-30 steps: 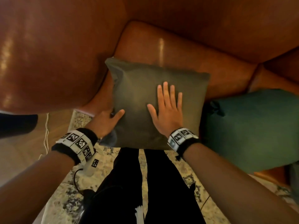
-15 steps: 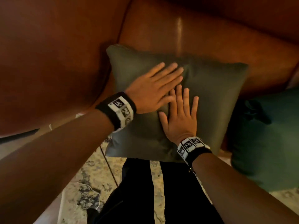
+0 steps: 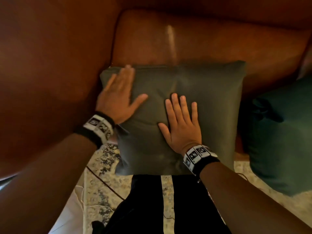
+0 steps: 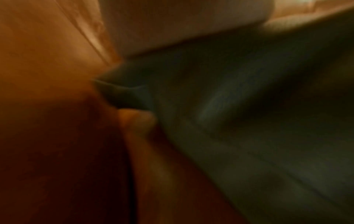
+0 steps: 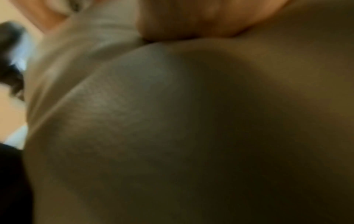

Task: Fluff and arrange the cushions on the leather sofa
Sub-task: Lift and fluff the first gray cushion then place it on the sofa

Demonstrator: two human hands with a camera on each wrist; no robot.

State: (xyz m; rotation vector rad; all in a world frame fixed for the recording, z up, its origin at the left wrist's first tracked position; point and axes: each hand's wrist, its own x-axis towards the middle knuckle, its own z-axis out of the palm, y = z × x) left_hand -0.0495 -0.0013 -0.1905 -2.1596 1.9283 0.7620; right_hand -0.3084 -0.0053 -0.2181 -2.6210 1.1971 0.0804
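We see the square olive-green fabric cushion [image 3: 199, 102] on the brown leather sofa [image 3: 168, 36] seat | our left hand [image 3: 118, 97] flat on its left edge | our right hand [image 3: 182, 125] flat at centre, hands apart | dark teal cushion [image 3: 280, 137] just right.

An olive-green square cushion [image 3: 194, 105] lies on the brown leather sofa [image 3: 185, 39] seat at its left corner, overhanging the front edge. A teal cushion [image 3: 280, 135] sits just beside its right.
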